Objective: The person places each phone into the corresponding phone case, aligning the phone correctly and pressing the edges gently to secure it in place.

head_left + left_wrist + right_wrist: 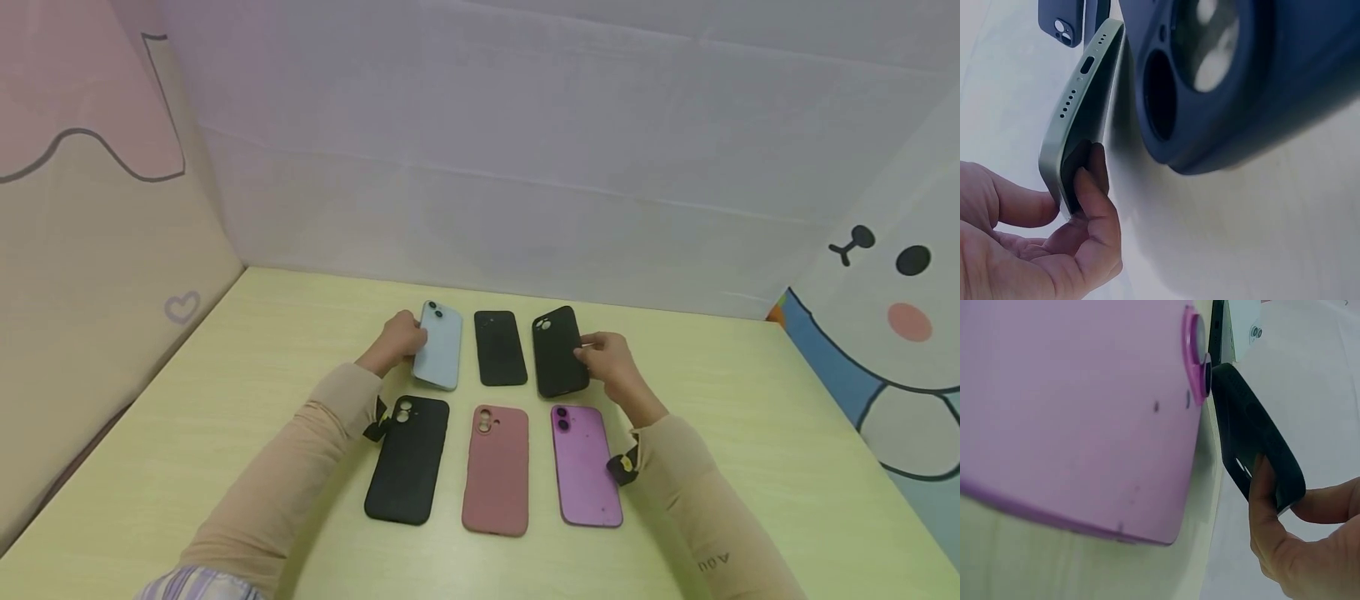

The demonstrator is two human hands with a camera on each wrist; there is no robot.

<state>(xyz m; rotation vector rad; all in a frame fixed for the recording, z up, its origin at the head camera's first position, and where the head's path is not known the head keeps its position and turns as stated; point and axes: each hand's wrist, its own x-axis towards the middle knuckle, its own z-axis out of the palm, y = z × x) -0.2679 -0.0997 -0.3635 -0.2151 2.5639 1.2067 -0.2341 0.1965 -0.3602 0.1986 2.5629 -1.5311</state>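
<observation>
At the back left of the group my left hand [401, 340] pinches the outer edge of a light blue phone [439, 346]. In the left wrist view the thumb lies on one face of the phone [1054, 150] and the fingers curl under the other, with that edge tilted up. My right hand [606, 358] pinches a black phone case [559, 354] by its right edge. The right wrist view shows fingers inside the tilted case [1260, 437] and the thumb outside. Between the two hands a dark phone [501, 348] lies flat.
In the front row lie a black phone case [408, 461], a pink phone case [497, 471] and a purple phone [587, 467]. Both forearms pass just outside this row. A pale wall [525, 167] rises behind the yellow table [720, 375].
</observation>
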